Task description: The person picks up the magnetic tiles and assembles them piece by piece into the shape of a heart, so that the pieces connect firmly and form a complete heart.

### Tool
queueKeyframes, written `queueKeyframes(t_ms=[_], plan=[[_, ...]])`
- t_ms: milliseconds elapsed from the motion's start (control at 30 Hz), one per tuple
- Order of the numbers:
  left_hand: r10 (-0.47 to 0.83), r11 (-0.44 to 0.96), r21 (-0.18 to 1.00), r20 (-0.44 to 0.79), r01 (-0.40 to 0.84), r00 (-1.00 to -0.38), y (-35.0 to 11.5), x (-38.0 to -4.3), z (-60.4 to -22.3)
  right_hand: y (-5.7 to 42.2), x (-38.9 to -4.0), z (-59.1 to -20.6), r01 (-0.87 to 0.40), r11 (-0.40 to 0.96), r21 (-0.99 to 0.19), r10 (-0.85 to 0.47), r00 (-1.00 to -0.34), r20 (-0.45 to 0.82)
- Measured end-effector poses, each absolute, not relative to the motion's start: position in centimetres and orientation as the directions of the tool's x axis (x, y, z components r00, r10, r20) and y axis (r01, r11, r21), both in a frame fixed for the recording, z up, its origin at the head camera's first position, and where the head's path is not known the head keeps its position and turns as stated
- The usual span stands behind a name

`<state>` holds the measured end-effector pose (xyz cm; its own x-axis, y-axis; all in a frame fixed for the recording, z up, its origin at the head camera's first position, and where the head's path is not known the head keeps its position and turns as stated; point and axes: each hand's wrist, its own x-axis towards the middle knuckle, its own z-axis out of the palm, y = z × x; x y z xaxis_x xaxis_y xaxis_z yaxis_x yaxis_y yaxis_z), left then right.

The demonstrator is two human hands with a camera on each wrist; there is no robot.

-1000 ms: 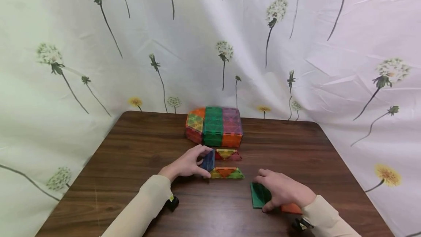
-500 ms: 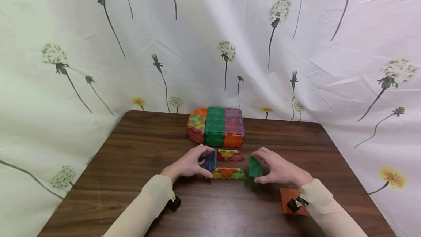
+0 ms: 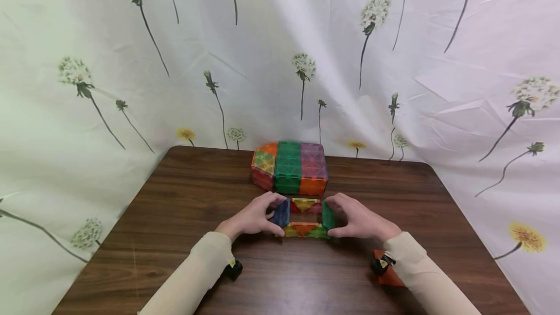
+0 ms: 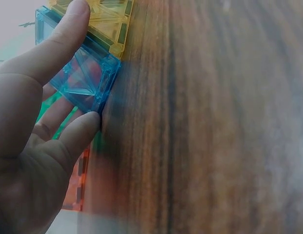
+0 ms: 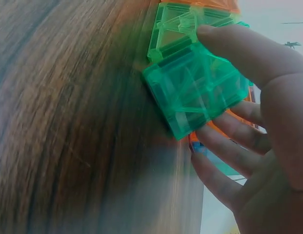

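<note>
My left hand [image 3: 255, 215] grips a translucent blue square magnetic tile [image 3: 281, 213] by its two side edges at the left end of a small frame. Opposite it, my right hand [image 3: 360, 218] holds a green square magnetic tile [image 5: 200, 87] at the right end. Between them run two low strips of triangular tiles. The front strip [image 3: 304, 230] is yellow, orange and lime; the back strip [image 3: 306, 205] is red and yellow. In the left wrist view, a yellow triangle tile [image 4: 110, 22] meets the blue tile's edge. A lime triangle [image 5: 175, 29] borders the green tile in the right wrist view.
Behind the frame stands a larger block of magnetic tiles [image 3: 288, 168] in orange, green and purple. An orange square tile [image 3: 389, 276] lies flat under my right wrist. The wooden table [image 3: 197, 174] ends against a dandelion-print cloth [image 3: 262, 62].
My right hand has carried the green tile up and leftward from near the orange tile to the right end of the strips. The left hand keeps holding the blue tile in place.
</note>
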<state>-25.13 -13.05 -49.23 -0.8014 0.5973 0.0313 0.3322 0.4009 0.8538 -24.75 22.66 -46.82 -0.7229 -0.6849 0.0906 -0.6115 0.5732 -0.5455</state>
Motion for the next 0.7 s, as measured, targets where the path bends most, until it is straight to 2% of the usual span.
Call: queueKeyframes(t_ms=[333,567,700], plan=[[0.604,0.416,0.834,0.043,0.361,-0.795,-13.07,-24.97,-49.04,22.04,-24.79,-46.87,-0.629,0.563,-0.536,-0.692,-0.713,0.112],[0.643,0.452,0.769,0.070,0.452,-0.763,-13.23,-24.72,-48.68,22.10,-24.88,-47.23,-0.639,0.566,-0.521,-0.697,-0.708,0.112],[0.648,0.447,0.775,0.064,0.447,-0.759,-13.22,-24.71,-48.63,22.25,-24.91,-47.34,-0.631,0.569,-0.527,-0.695,-0.711,0.101]])
